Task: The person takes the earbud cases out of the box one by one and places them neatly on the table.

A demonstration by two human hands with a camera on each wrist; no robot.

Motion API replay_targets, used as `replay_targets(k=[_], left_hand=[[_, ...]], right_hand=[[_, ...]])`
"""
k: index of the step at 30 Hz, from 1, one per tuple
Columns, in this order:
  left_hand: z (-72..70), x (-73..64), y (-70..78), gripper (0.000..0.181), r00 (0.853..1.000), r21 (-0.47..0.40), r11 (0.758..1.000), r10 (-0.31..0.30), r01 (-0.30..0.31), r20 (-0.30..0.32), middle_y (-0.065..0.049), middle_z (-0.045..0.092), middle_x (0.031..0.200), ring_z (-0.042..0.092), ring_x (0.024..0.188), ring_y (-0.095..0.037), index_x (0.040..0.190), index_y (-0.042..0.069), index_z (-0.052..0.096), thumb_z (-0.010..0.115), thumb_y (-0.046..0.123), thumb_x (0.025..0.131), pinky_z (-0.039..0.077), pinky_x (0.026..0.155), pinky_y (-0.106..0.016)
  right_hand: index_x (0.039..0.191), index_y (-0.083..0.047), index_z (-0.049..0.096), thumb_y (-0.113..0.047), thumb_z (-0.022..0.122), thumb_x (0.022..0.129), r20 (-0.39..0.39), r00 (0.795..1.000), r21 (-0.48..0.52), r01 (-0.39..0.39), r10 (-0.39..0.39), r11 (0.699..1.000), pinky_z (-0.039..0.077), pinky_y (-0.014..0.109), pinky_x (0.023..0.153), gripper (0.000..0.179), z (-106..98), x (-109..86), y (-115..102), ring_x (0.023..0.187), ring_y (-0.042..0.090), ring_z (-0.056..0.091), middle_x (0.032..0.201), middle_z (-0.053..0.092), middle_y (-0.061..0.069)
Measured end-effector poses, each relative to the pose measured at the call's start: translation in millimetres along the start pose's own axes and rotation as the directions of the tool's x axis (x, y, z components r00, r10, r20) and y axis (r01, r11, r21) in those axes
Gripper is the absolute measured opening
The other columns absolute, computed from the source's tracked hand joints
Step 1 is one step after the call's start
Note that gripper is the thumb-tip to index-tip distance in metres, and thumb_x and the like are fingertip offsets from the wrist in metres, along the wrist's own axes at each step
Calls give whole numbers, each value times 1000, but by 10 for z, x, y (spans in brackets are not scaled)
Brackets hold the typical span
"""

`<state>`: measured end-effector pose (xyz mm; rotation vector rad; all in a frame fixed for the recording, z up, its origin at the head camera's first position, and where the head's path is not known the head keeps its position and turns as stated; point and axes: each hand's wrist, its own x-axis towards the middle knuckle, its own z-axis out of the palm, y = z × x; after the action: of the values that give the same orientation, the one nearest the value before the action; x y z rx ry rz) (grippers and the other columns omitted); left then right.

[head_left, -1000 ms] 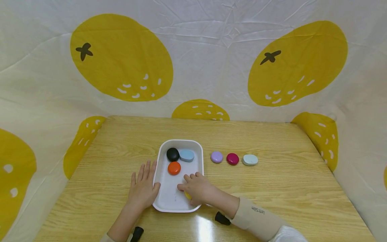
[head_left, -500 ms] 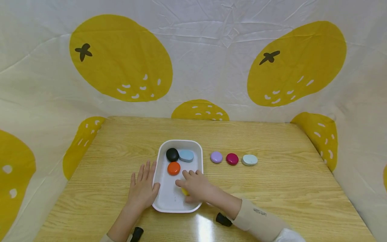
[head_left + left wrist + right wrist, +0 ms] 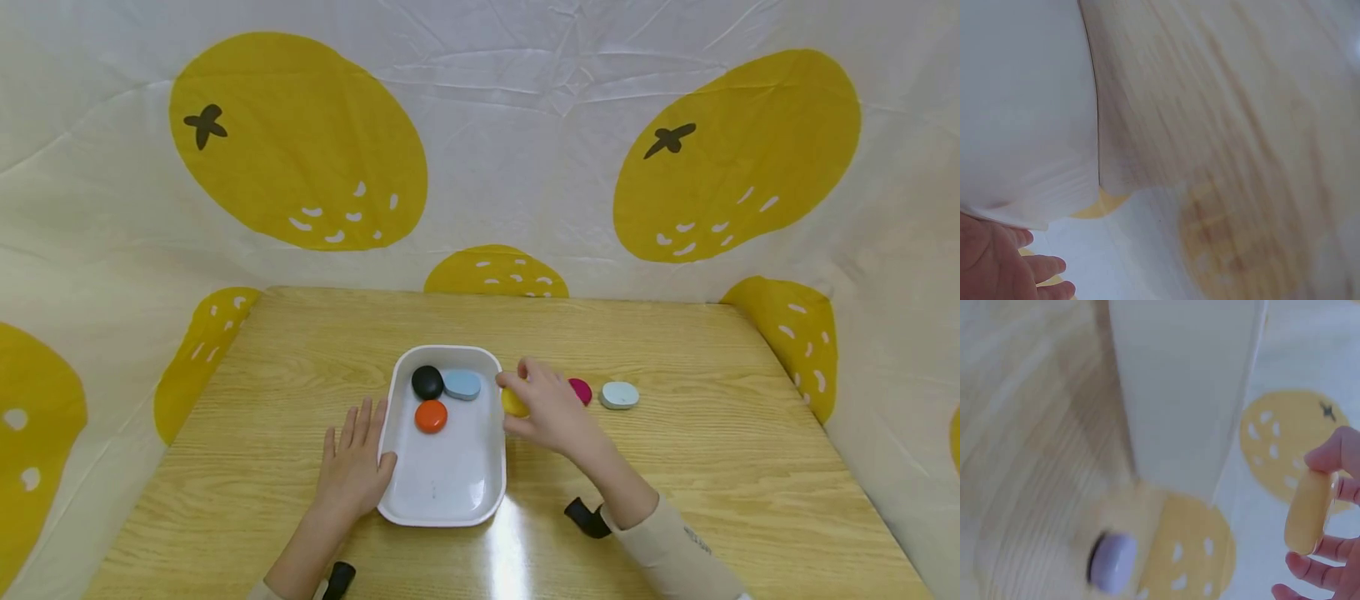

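Note:
My right hand (image 3: 551, 408) pinches a smooth yellow disc (image 3: 513, 403) above the right rim of the white tray (image 3: 442, 522). In the right wrist view, the thumb and fingertips hold this disc (image 3: 1307, 512) by its edges, clear of the table. Flat along the tray's left side lies my left hand (image 3: 351, 477), fingers straight and thumb at the rim. Inside the tray are a black disc (image 3: 427, 382), a light blue oval piece (image 3: 462, 384) and an orange disc (image 3: 431, 416). A lavender disc (image 3: 1114, 562) is hidden by my right hand in the head view.
Right of the tray, a magenta disc (image 3: 581, 391), partly covered by my right hand, and a pale mint oval piece (image 3: 619, 395) lie on the wooden table (image 3: 675, 467). A white cloth (image 3: 517, 167) with yellow fruit prints hangs behind and at the sides.
My right hand has lifted the yellow disc from the tray's lower right and carried it up and right to the rim. The left hand has stayed in place.

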<state>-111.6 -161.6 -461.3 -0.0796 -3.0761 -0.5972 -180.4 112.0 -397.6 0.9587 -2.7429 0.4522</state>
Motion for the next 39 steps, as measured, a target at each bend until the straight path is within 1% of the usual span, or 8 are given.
replay_targets(k=[5, 10, 15, 22, 24, 29, 31, 39], left_hand=[[-5, 1, 0, 67, 1000, 0, 1000, 3, -3, 2, -20, 16, 150, 14, 136, -39, 146, 8, 19, 45, 23, 87, 8, 106, -60], [-7, 1, -3, 67, 1000, -2, 1000, 2, -2, 7, -20, 16, 150, 14, 136, -39, 146, 7, 18, 45, 23, 87, 8, 106, -60], [-10, 3, -3, 67, 1000, -3, 1000, -1, 1, 15, -19, 15, 150, 13, 136, -39, 146, 8, 17, 45, 24, 87, 7, 106, -60], [-16, 3, 6, 67, 1000, -9, 1000, 0, 0, 14, -19, 15, 150, 13, 136, -39, 146, 8, 18, 45, 23, 87, 7, 106, -60], [-16, 1, 5, 67, 1000, -10, 1000, 2, -2, 11, -19, 15, 150, 13, 136, -39, 146, 8, 18, 45, 23, 87, 7, 106, -60], [-13, -1, -2, 67, 1000, -8, 1000, 2, -2, 10, -19, 15, 150, 13, 136, -39, 146, 8, 19, 45, 23, 87, 7, 106, -60], [-13, 1, -2, 67, 1000, -8, 1000, 1, -1, 10, -19, 15, 150, 13, 136, -39, 146, 8, 19, 45, 23, 87, 7, 106, -60], [-18, 1, 5, 67, 1000, -8, 1000, -3, 3, 23, -19, 14, 151, 12, 136, -39, 146, 8, 18, 45, 23, 87, 7, 105, -61]], right_hand=[[106, -16, 58, -24, 70, 70, -58, 991, -32, -124, 122, 992, 39, 34, 61, 39, -117, -128, 347, 75, 20, 44, 93, 46, 8], [108, -11, 56, -21, 71, 71, -61, 963, -6, -264, 263, 964, 39, 38, 62, 41, -210, -268, 693, 76, 27, 45, 96, 46, 14], [110, -7, 53, -17, 69, 73, -38, 916, 16, -398, 398, 917, 40, 43, 65, 41, -280, -425, 1007, 82, 33, 45, 100, 44, 22], [113, -4, 50, -20, 64, 78, 23, 833, 0, -553, 553, 833, 41, 52, 66, 41, -296, -669, 1364, 90, 42, 45, 106, 41, 28], [112, -3, 49, -20, 64, 79, 42, 819, -17, -572, 572, 820, 40, 52, 66, 40, -272, -728, 1443, 90, 43, 45, 105, 41, 29], [108, -2, 50, -19, 66, 77, 69, 813, -38, -577, 578, 816, 40, 50, 64, 38, -221, -837, 1570, 86, 44, 46, 102, 42, 30], [108, -2, 49, -18, 66, 78, 95, 808, -37, -581, 582, 813, 40, 51, 65, 38, -209, -866, 1599, 86, 45, 46, 103, 42, 32], [110, -1, 49, -15, 62, 81, 218, 771, -26, -609, 599, 793, 42, 54, 67, 35, -151, -915, 1682, 89, 48, 46, 106, 40, 34]])
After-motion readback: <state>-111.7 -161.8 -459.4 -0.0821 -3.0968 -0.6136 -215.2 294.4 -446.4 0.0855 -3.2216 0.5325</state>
